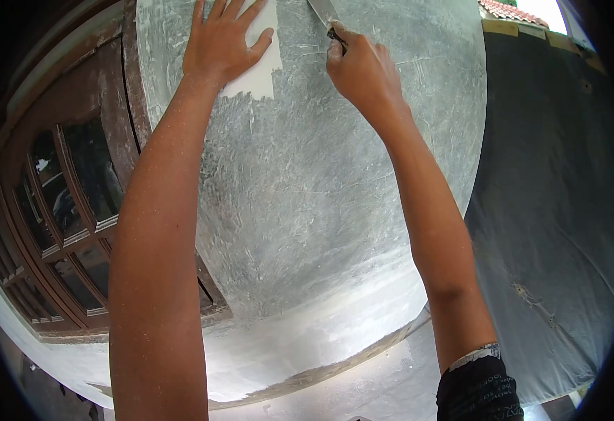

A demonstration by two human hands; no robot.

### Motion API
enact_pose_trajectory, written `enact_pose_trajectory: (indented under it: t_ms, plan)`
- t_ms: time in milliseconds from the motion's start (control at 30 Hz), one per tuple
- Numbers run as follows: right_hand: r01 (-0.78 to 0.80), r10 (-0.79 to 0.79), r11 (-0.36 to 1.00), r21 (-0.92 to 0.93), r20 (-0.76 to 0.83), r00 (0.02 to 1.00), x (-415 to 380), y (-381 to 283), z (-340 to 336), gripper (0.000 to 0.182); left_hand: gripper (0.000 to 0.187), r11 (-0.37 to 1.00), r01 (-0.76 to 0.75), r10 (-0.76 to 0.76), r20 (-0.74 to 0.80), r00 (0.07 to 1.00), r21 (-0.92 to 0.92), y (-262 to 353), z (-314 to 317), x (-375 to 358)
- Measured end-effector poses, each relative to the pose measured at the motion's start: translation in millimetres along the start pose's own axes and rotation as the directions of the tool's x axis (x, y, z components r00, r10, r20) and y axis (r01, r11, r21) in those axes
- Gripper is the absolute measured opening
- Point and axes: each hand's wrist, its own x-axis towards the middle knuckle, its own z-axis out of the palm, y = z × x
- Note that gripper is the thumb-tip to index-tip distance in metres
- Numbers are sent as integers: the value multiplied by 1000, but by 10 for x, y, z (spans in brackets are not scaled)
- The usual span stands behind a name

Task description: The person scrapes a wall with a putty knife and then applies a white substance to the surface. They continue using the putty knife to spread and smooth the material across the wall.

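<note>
My left hand lies flat with fingers spread at the top of the grey wall, over a white patch with ragged edges. In my right hand is a putty knife, its dark handle in my closed fingers. The metal blade points up and to the left, close against the wall, and its tip runs out of view at the top edge. Pale dust coats the fingers around the handle. Across the wall the surface is mottled grey with fine whitish streaks.
A brown wooden window frame with glass panes stands to the left. To the right hangs a large dark sheet. Below, the wall turns white above a pale floor. Red roof tiles show at the top right.
</note>
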Motion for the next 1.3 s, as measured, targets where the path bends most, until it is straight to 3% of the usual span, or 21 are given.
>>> enact_pose_trajectory:
  t_ms: [133,233,333,400,533,600,633,667,700,800,900,1200,1300]
  plan:
    - [39,-39,999,-3,-70,997,210,-47,16,42,67,1000,6,-6,0,1000,4,4,11,29]
    - [-15,15,1000,4,8,1000,234,-72,13,42,68,1000,-3,3,0,1000,23,-6,4,24]
    - [60,-63,998,-33,-72,995,50,-46,1,43,68,1000,-3,3,1,1000,6,0,10,16]
    - [-42,43,999,-7,56,998,-23,-83,-58,41,67,1000,2,-2,-1,1000,-11,8,21,24]
    - [22,-20,999,40,-48,999,211,-177,-72,42,67,1000,-5,5,-10,1000,22,0,13,22]
    - [-281,239,955,97,315,919,296,-404,-308,42,67,1000,-8,9,-5,1000,20,3,5,13]
    - [-282,239,955,96,317,918,262,-293,-197,42,67,1000,-15,15,-15,1000,18,3,5,6]
    - [-75,74,997,11,101,992,210,-93,3,42,67,1000,-22,23,-26,999,17,-1,3,8]
    - [112,-124,987,-117,-103,987,165,-84,34,42,67,1000,-24,24,-28,999,18,-6,8,14]
    - [4,-5,999,-32,-45,999,41,-79,50,42,67,1000,-6,6,-20,1000,20,-1,31,3]
    - [56,-56,998,6,-53,997,252,-62,49,42,67,1000,-18,19,-20,1000,19,-9,21,19]
    - [-9,9,1000,20,13,1000,3,-102,8,42,68,1000,6,-6,2,1000,7,7,9,14]
    - [21,-20,999,41,-33,999,208,-111,43,43,68,1000,9,-9,18,1000,-2,5,-6,15]
